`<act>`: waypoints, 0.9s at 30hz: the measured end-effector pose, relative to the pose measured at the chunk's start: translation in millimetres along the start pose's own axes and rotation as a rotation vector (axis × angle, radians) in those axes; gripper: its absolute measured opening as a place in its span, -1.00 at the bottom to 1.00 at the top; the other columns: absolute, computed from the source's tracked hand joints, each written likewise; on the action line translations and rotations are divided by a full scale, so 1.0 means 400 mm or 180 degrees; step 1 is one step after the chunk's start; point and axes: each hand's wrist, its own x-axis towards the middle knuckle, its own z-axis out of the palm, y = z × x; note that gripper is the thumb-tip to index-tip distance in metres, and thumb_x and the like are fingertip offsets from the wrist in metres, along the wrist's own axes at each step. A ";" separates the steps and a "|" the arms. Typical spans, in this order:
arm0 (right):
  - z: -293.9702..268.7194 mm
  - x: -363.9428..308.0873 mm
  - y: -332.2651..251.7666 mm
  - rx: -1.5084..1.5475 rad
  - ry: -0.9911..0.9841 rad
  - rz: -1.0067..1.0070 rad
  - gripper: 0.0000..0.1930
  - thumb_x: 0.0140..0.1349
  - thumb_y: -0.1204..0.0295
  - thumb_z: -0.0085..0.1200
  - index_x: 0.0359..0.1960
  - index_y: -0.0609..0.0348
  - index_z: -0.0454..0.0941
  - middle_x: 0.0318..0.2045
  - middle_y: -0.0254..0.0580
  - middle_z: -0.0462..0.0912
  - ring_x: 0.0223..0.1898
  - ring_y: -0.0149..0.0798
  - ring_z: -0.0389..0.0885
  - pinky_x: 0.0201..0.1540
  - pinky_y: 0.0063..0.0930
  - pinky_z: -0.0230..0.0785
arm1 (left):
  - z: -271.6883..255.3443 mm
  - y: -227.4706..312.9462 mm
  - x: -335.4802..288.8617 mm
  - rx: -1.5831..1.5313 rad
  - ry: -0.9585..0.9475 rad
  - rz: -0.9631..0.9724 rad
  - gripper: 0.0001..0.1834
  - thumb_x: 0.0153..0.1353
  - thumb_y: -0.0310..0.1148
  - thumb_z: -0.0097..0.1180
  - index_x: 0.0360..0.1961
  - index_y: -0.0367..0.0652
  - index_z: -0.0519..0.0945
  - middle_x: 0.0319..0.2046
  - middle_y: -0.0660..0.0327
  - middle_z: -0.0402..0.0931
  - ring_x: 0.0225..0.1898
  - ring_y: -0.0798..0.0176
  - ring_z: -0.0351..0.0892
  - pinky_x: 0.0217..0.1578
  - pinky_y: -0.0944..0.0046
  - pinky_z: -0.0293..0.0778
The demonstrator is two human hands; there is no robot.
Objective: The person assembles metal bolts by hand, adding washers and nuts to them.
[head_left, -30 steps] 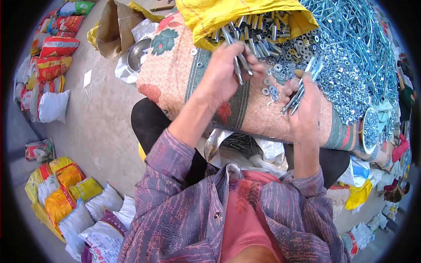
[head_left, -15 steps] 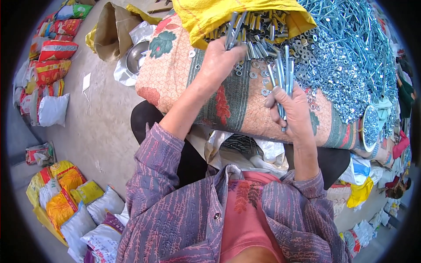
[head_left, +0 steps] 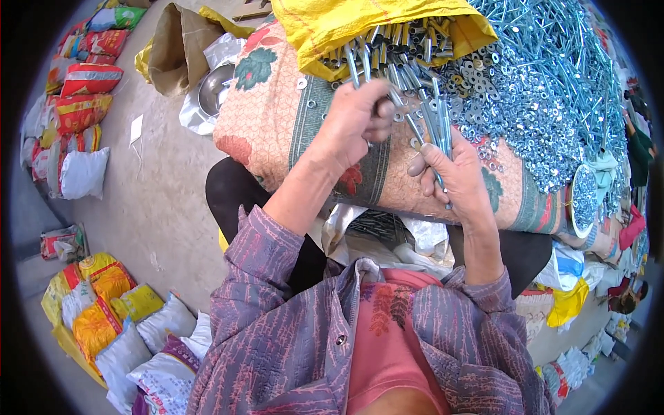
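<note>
My right hand [head_left: 460,173] is closed round a bunch of long silvery bolts [head_left: 430,117], their upper ends fanned out over the patterned cloth. To its left, my left hand [head_left: 356,114] is closed on slim metal sleeves [head_left: 351,66] that stick up past the thumb. Its fingers are partly smeared by motion and lie close to the tops of the bolts. Ahead of both hands, a yellow woven bag [head_left: 325,34] gapes open with many metal sleeves [head_left: 429,45] spilling from its mouth. Flat washers [head_left: 477,72] are strewn beside the bag.
Patterned cloth [head_left: 259,131] covers the work surface. Heaps of nuts [head_left: 553,152] and long bolts [head_left: 546,48] fill its right side, near a white-rimmed container [head_left: 584,200] of small parts. A steel bowl [head_left: 216,91] and a brown sack [head_left: 181,52] stand left. Filled bags [head_left: 104,325] lie on the floor.
My left hand has moved down and right, from the bag's mouth toward the bolts in my right hand. The right hand stays nearly in place, its bolts leaning more to the left.
</note>
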 end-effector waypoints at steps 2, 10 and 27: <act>0.003 0.002 -0.001 0.0037 -0.0011 0.0086 -0.73 0.27 0.35 -0.02 -0.06 0.20 0.36 -0.56 -0.19 0.56 -0.76 -0.57 0.42 -0.85 -0.83 0.03 | 0.024 -0.017 -0.017 0.0122 -0.0078 -0.0210 -0.84 0.19 -0.37 -0.03 -0.54 -0.09 0.36 -0.72 0.40 0.30 -0.80 0.59 0.06 -0.81 0.54 -0.08; 0.000 0.028 -0.028 -0.0071 -0.0151 0.0066 -0.73 0.30 0.25 -0.08 -0.13 0.19 0.38 -0.55 -0.24 0.53 -0.77 -0.58 0.37 -0.84 -0.80 0.03 | 0.032 -0.044 -0.034 0.0498 0.0038 -0.0188 -0.77 0.18 -0.19 0.09 -0.51 -0.05 0.41 -0.72 0.43 0.31 -0.80 0.61 0.09 -0.80 0.56 -0.08; 0.050 0.064 -0.039 0.1409 0.1777 -0.1216 -0.67 0.34 0.18 -0.17 -0.40 0.22 0.38 -0.59 -0.28 0.45 -0.53 -0.37 0.49 -0.43 -0.47 0.40 | 0.084 -0.108 -0.038 -0.1061 -0.0079 -0.0488 -0.76 0.27 -0.20 -0.03 -0.44 -0.11 0.38 -0.70 0.37 0.28 -0.79 0.51 0.10 -0.81 0.49 0.03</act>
